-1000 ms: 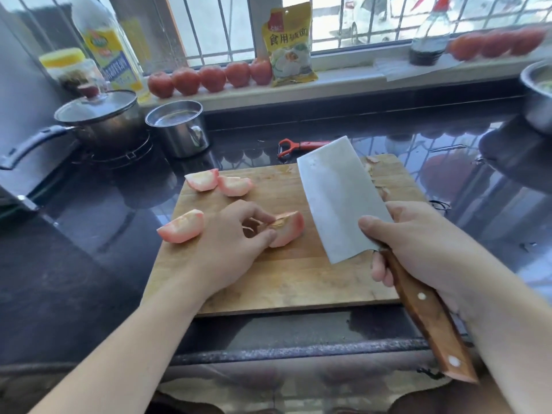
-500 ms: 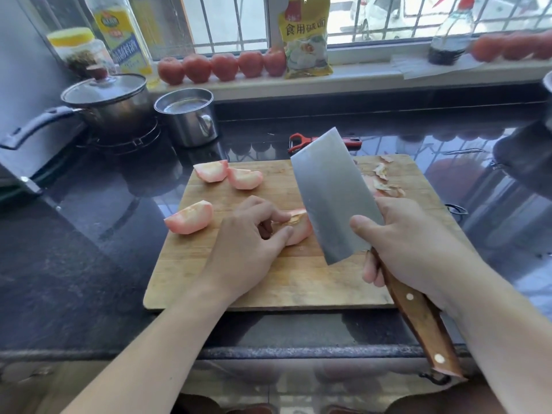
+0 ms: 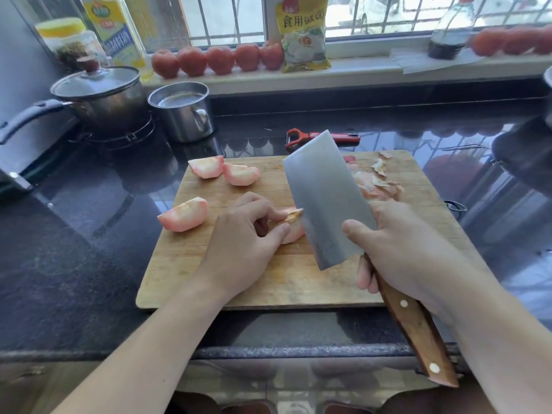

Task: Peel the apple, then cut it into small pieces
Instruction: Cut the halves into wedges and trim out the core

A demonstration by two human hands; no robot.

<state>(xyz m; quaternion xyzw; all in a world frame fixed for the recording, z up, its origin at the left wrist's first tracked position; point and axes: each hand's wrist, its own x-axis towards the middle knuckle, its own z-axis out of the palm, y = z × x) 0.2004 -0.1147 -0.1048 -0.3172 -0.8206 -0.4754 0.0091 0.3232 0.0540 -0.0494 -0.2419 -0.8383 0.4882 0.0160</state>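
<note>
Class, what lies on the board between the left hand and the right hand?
In the head view, the apple quarter and the cleaver blade lie between the left hand and the right hand.

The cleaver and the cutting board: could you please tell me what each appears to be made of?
The cleaver has a broad blade of what looks like brushed steel: dull grey with a soft sheen. Its handle looks like dark, glossy wood with pale metal rivets; the right hand grips it. The cutting board looks like light wood or bamboo, matte, with straight grain lines and knife marks.
</note>
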